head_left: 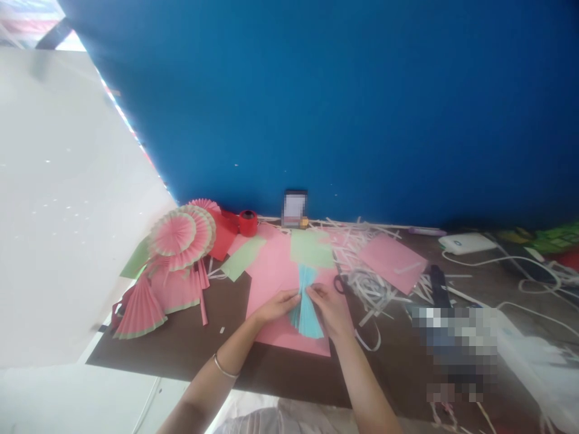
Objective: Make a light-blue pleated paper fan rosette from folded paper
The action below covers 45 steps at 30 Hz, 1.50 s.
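A light blue pleated paper fan (308, 319) is pinched at its middle between my two hands, its folds spreading toward me. My left hand (281, 303) grips its left side with closed fingers. On the right side, my right hand (329, 306) closes thumb and fingers on the folds. Under the fan lies a large pink paper sheet (275, 259). Just beyond the fan is a light green paper piece (312, 248). Beside my right hand shows a dark scissors handle (339, 284); its blades are hidden.
Pink and green pleated rosettes (174, 235) and a pink folded fan (141, 307) lie at the left. A red tape roll (248, 223) stands near the blue wall (316, 108). White paper strips (373, 289) and a pink sheet (393, 262) cover the right, with a white cabled device (465, 243) beyond.
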Each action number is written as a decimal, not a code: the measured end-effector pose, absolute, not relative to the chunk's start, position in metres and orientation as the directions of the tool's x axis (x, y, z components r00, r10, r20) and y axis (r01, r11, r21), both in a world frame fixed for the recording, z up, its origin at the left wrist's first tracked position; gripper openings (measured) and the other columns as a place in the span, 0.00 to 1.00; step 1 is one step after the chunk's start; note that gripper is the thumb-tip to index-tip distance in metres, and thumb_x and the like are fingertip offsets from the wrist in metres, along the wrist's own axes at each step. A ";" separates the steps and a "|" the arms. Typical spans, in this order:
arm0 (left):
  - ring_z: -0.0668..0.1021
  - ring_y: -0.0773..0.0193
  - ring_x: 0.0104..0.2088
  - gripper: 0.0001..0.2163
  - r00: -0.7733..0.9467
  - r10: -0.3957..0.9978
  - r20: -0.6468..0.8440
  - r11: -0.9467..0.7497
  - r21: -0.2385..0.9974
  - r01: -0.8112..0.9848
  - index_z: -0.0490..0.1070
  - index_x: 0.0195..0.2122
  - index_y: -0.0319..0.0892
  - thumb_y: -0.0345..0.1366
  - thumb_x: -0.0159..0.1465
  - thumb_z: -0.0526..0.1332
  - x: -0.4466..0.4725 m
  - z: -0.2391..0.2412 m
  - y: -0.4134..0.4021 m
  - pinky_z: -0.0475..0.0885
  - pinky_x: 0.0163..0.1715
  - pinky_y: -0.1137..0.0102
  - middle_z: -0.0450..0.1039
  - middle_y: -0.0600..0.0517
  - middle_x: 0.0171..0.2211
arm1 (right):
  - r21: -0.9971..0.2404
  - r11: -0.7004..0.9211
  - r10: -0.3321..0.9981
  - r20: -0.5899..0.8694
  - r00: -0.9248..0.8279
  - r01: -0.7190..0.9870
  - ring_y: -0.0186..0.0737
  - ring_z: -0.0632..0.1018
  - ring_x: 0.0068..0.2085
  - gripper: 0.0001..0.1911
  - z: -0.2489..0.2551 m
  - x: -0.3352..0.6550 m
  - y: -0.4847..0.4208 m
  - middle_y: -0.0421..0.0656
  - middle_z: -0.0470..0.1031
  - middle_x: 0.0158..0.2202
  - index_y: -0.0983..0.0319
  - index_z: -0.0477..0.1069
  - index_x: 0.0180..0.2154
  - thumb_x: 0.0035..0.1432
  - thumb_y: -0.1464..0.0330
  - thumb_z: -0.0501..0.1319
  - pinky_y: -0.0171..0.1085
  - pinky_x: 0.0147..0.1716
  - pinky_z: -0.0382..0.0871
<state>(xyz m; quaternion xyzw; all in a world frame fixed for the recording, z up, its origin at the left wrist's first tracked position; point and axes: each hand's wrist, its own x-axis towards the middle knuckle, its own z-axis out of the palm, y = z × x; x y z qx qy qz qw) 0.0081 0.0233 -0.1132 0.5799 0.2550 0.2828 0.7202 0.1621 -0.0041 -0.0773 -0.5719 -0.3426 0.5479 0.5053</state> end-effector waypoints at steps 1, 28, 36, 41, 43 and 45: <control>0.73 0.59 0.39 0.26 0.712 0.701 -0.049 0.185 0.976 -0.115 0.67 0.51 0.38 0.52 0.61 0.50 0.008 -0.114 0.023 0.65 0.45 0.63 0.72 0.45 0.40 | -0.953 -0.260 0.944 -0.285 0.166 -0.159 0.39 0.74 0.28 0.14 -0.077 0.162 -0.004 0.41 0.74 0.24 0.62 0.73 0.25 0.39 0.59 0.68 0.38 0.33 0.68; 0.72 0.57 0.46 0.24 0.727 0.687 -0.015 0.140 0.984 -0.112 0.65 0.53 0.39 0.49 0.61 0.53 0.009 -0.112 0.024 0.63 0.50 0.62 0.69 0.44 0.49 | -0.961 -0.274 0.934 -0.275 0.229 -0.037 0.43 0.76 0.33 0.14 -0.093 0.161 -0.004 0.41 0.75 0.26 0.61 0.72 0.25 0.41 0.57 0.66 0.38 0.34 0.67; 0.72 0.57 0.46 0.23 0.703 0.711 -0.016 0.111 0.990 -0.089 0.65 0.53 0.39 0.48 0.62 0.53 0.007 -0.109 0.023 0.65 0.48 0.63 0.70 0.44 0.48 | -0.967 -0.253 0.949 -0.254 0.187 -0.031 0.43 0.76 0.33 0.16 -0.100 0.166 -0.005 0.42 0.76 0.28 0.61 0.73 0.26 0.40 0.55 0.66 0.39 0.35 0.68; 0.72 0.56 0.46 0.24 0.719 0.695 -0.024 0.125 0.988 -0.088 0.66 0.52 0.38 0.49 0.61 0.54 0.007 -0.110 0.024 0.64 0.48 0.63 0.70 0.44 0.47 | -0.965 -0.262 0.945 -0.261 0.196 -0.023 0.43 0.76 0.33 0.15 -0.099 0.166 -0.005 0.43 0.76 0.27 0.61 0.72 0.26 0.40 0.57 0.67 0.39 0.35 0.68; 0.72 0.56 0.46 0.24 0.728 0.684 -0.040 0.172 0.979 -0.107 0.66 0.52 0.38 0.50 0.60 0.54 0.008 -0.111 0.025 0.63 0.49 0.62 0.70 0.44 0.47 | -0.964 -0.266 0.942 -0.265 0.208 -0.022 0.43 0.76 0.33 0.15 -0.098 0.164 -0.005 0.42 0.75 0.27 0.61 0.72 0.25 0.39 0.57 0.67 0.39 0.36 0.68; 0.72 0.57 0.44 0.24 0.734 0.675 -0.082 0.252 0.960 -0.124 0.68 0.50 0.37 0.49 0.59 0.55 0.007 -0.113 0.025 0.63 0.48 0.63 0.71 0.44 0.45 | -0.966 -0.252 0.940 -0.259 0.223 -0.057 0.44 0.76 0.35 0.16 -0.097 0.162 -0.004 0.43 0.75 0.28 0.61 0.72 0.26 0.38 0.57 0.68 0.40 0.37 0.68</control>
